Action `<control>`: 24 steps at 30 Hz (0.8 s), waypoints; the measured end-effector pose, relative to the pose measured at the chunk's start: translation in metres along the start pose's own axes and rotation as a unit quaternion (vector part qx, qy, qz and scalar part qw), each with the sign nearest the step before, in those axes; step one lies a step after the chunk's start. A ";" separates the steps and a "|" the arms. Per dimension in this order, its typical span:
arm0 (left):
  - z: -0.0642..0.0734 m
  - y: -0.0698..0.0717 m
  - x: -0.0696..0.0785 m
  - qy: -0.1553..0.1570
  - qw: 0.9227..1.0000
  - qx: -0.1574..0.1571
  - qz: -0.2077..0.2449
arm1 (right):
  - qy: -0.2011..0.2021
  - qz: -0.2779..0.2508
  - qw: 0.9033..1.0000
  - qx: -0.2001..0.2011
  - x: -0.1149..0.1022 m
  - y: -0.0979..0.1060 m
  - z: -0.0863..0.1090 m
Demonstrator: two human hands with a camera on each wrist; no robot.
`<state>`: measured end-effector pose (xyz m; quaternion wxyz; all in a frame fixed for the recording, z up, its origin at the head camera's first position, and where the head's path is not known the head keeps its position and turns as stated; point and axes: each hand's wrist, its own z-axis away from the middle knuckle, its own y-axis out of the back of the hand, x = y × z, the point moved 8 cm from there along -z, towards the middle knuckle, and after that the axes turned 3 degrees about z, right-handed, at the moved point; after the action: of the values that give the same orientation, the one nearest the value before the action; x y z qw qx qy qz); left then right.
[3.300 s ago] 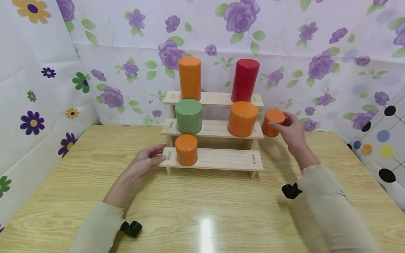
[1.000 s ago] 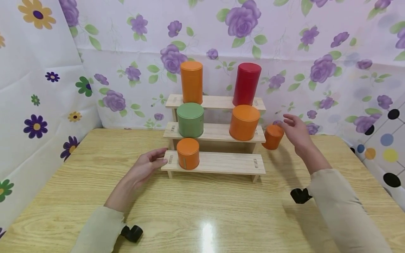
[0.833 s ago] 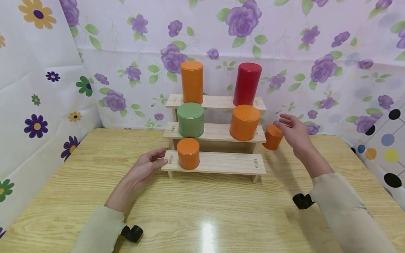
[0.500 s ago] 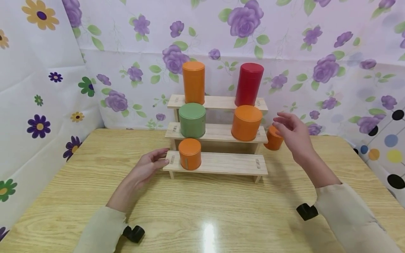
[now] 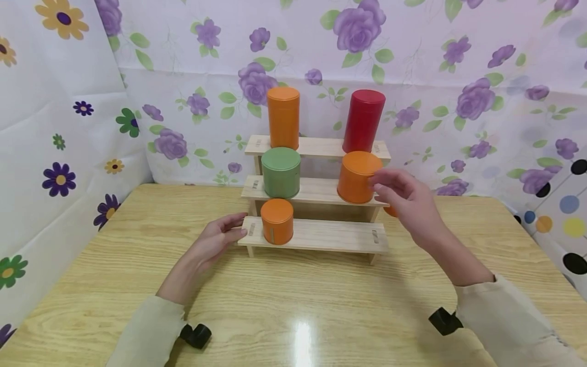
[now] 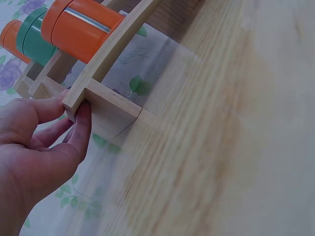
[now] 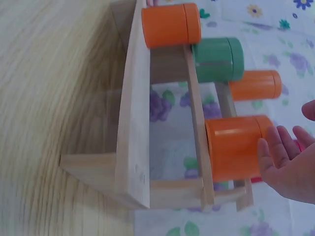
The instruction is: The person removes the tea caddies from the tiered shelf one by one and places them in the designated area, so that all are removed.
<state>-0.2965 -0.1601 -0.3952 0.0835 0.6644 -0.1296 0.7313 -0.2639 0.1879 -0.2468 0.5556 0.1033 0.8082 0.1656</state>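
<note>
- Set on the right end of the middle tier (image 5: 316, 189), axis upright: squat orange cylindrical metal-looking tin (image 5: 355, 182).
- Carried by a three-tier pale wooden stand (image 5: 321, 147), long axis left to right, near the far edge of the wood-grained desk (image 5: 252, 306).
- Nearer to the tin by far: right hand (image 5: 412, 204), beyond the right end of that tier, with the tin directly left of the fingertips.
- Judged as the deciding relation: a short sideways line, leftward across the tier's right end, onto the tin's upright wall.
- In the right hand, no grip; fingers loosely bent (touching the tin or just short of it, cannot tell).
- With the left hand (image 5: 217, 239), pinching the left front corner of the bottom tier (image 5: 335, 233) between thumb and fingers; well apart from the tin.
- Past the stand's right end, mostly hidden behind the right hand: a sliver of another orange tin (image 5: 391, 210).
</note>
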 end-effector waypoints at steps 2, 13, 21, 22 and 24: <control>0.000 0.000 0.000 0.001 1.000 0.001 0.001 | 0.012 0.003 1.000 -0.014 -0.001 -0.008 -0.001; -0.001 0.002 0.000 0.003 1.000 0.010 0.002 | -0.012 0.007 0.996 -0.091 0.002 -0.051 -0.008; -0.001 0.001 0.000 -0.001 1.000 0.010 0.007 | -0.031 -0.013 0.992 -0.122 0.010 -0.075 -0.010; -0.001 0.000 0.001 -0.002 1.000 0.008 0.006 | -0.033 -0.016 0.991 -0.125 0.011 -0.078 -0.009; 0.000 0.000 0.001 -0.003 1.000 0.007 0.005 | -0.035 -0.017 0.991 -0.130 0.013 -0.083 -0.009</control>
<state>-0.2970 -0.1603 -0.3946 0.0752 0.6668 -0.1282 0.7302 -0.2756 0.1142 -0.2865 0.5948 0.0218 0.7617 0.2559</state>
